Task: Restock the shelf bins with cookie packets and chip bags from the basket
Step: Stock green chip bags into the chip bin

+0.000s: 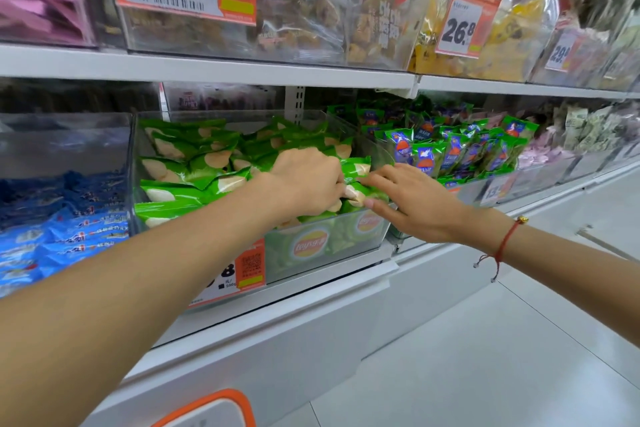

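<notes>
In the clear middle bin (367,236) on the lower shelf, the left hand (308,180) is curling its grip around green chip bags (194,163), while the right hand (412,201) is pressing them with fingers apart. The bin is looking nearly full; the basket (211,409) is barely showing, so what is left is unclear.

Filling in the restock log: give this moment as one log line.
step: placing chips | left hand: gripping green chip bags | right hand: fingers flat on bags | site: clear bin, middle shelf
</notes>
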Demonstrator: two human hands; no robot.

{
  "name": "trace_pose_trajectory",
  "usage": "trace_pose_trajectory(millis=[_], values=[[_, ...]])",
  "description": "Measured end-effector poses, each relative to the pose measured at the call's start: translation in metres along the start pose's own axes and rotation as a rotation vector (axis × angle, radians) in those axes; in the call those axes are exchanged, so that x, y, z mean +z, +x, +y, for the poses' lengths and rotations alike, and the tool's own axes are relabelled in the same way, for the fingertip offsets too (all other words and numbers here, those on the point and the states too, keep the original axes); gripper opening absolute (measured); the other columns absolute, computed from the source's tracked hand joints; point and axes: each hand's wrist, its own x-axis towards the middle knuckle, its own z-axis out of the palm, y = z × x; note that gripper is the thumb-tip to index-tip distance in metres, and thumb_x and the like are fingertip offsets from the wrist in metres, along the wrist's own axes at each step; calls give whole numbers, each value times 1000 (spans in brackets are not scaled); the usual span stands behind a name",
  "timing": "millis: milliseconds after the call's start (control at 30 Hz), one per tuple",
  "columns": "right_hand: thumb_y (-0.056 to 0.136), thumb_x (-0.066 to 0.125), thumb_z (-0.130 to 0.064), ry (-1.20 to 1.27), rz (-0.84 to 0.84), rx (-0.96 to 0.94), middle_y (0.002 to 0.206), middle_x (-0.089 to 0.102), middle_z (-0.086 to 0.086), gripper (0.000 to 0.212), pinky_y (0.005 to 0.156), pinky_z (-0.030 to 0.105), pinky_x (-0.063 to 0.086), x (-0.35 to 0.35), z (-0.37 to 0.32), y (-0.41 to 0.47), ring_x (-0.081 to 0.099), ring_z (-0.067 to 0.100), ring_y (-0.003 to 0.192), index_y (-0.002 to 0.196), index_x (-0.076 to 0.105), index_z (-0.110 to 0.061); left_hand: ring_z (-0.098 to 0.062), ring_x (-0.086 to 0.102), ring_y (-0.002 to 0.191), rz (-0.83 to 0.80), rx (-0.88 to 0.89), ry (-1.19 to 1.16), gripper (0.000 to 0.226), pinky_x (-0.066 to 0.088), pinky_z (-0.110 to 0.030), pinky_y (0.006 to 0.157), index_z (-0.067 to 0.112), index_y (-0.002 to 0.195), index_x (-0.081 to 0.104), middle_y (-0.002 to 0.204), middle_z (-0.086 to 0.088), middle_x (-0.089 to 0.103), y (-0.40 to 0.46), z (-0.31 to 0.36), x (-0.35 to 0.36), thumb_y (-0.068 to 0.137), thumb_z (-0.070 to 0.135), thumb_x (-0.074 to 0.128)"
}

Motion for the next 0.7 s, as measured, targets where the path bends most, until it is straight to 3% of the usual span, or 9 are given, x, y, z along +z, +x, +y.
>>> trace_pose_trajectory(millis=[33, 100, 200, 367, 433, 567, 700], values=[[92, 5, -64, -24, -10, 5, 123, 56, 5, 77, 106, 34, 25, -4, -1, -2, 51, 26, 116, 134, 49, -17, -28, 53, 113, 33, -4, -24, 34, 41, -34, 72, 30, 126, 59, 124, -3, 59, -7, -3, -3, 98, 36, 41], [89, 1, -65, -11, 35, 72, 147, 39, 3, 78, 117, 40, 11, -9, -6, -7, 27, 22, 141, 146, 34, -25, -25, 48, 121, 123, -8, -67, 38, 42, -37, 82, 32, 136, 47, 135, 3, 51, -27, -11, -7, 100, 30, 40], [86, 2, -64, 155, 53, 164, 158, 19, -4, 70, 119, 39, 1, -8, -27, -10, 8, 17, 147, 149, 17, -39, -22, 50, 118, 219, 38, -35, 38, 40, -35, 81, 37, 136, 46, 135, 9, 50, -57, -24, -7, 101, 26, 37], [91, 13, -56, 263, 98, 199, 149, 38, 2, 62, 115, 31, 11, 12, -49, -7, 22, 22, 142, 146, 32, -33, -22, 49, 112, 71, 123, 117, 40, 35, -33, 88, 37, 130, 55, 130, 11, 57, -72, -31, 6, 98, 23, 37], [91, 13, -57, 204, 85, 196, 149, 38, 3, 64, 116, 35, 13, 16, -50, -8, 21, 26, 143, 145, 36, -31, -23, 50, 108, 59, 122, 190, 38, 34, -31, 84, 34, 125, 60, 125, 9, 61, -68, -29, 8, 96, 22, 38], [90, 9, -65, 89, -25, 158, 148, 38, 7, 70, 115, 41, 22, 6, -48, -3, 27, 30, 140, 145, 37, -30, -27, 52, 111, -25, 103, 283, 33, 35, -31, 80, 28, 119, 63, 120, 3, 63, -57, -21, 2, 94, 21, 43], [101, 29, -45, 118, -179, 204, 147, 36, 4, 46, 109, 43, 32, -29, -51, 7, 33, 27, 136, 145, 35, -32, -25, 48, 119, -84, 125, 238, 35, 37, -34, 92, 26, 128, 55, 131, -1, 56, -65, -21, -8, 96, 22, 42]])
